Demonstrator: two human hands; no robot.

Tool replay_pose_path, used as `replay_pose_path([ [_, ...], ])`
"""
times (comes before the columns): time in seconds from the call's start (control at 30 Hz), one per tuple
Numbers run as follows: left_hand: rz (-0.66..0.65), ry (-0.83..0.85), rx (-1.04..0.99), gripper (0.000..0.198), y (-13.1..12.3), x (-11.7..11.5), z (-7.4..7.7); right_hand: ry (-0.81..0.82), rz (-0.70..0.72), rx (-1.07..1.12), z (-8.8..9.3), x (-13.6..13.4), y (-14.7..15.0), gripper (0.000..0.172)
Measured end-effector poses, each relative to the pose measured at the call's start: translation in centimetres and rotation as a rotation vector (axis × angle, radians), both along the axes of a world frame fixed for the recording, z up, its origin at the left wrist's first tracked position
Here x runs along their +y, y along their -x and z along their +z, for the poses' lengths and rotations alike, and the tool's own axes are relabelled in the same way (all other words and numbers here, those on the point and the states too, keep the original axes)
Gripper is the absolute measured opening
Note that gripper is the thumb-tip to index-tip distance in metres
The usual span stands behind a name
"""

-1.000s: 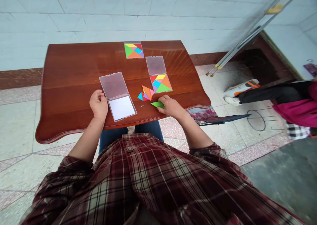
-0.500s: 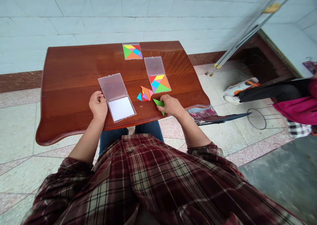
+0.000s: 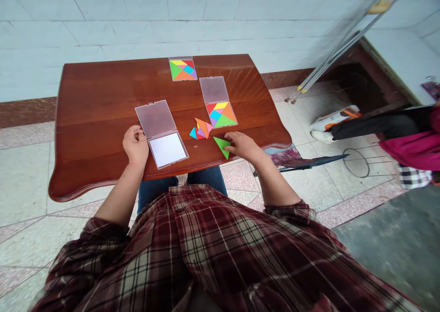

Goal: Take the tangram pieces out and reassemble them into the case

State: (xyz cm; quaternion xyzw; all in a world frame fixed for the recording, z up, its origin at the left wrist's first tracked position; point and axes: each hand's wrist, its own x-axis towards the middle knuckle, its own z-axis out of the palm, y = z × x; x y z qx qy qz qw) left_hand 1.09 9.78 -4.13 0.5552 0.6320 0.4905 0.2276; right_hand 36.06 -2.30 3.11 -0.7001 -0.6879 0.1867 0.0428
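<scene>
My right hand (image 3: 242,146) is at the near right of the table, thumb and forefinger apart around the right corner of a green triangle tangram piece (image 3: 222,148). Most of that piece shows, flat on the wood. My left hand (image 3: 135,146) rests with curled fingers against the left side of an open clear case (image 3: 156,117); nothing shows in its grasp. A white sheet (image 3: 167,150) fills the case's near half. Between the hands lies a small heap of tangram pieces (image 3: 204,128), orange, pink, red, purple, yellow and blue, partly overlapping.
Behind the heap, an open case holds a filled tangram square (image 3: 222,115). Another filled tangram (image 3: 183,70) lies at the table's far edge. Crutches (image 3: 323,57) lean at the right. Beyond the table, a seated person's leg (image 3: 374,128) reaches in from the right.
My right hand has drawn slightly right, uncovering more of the green triangle. Its fingers have come apart. The left hand stays where it was.
</scene>
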Motion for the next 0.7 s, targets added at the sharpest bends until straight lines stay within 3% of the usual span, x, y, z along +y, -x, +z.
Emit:
replay_pose_path([
  [0.17,-0.006,-0.011,0.012,0.025,0.0,0.0,0.0,0.078,-0.143,-0.078,-0.1,-0.3,0.7,0.038],
  [0.37,0.008,0.005,0.006,0.023,-0.1,-0.2,0.6,0.141,-0.296,0.030,-1.0,0.5,0.1,0.049],
  [0.6,-0.001,0.003,-0.028,0.025,-0.2,0.1,0.1,0.161,-0.390,-0.013,-1.2,0.1,-0.1,0.041],
  [0.7,-0.034,0.003,-0.016,0.026,0.1,-0.3,0.9,0.137,-0.393,-0.066,-0.9,-0.1,0.4,0.040],
])
